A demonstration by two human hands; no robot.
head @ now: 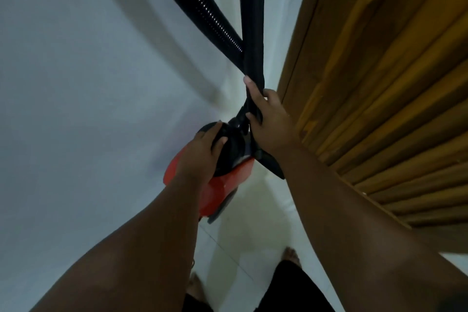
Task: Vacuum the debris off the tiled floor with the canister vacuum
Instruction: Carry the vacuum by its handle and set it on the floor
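Beside wooden door (379,83), left hand (202,154) clasps red canister vacuum (215,192) black front; right hand (271,126) wrapped around hose (250,33)

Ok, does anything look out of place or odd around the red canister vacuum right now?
Nothing looks damaged or spilled. The red canister vacuum sits on the pale tiled floor beside the wooden slatted door, left hand on its black top, right hand gripping the black ribbed hose near its socket. No debris shows.

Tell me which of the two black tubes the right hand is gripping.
The smooth tube, nearer the wooden door. The right hand wraps its lower end; the ribbed hose runs free, leftward.
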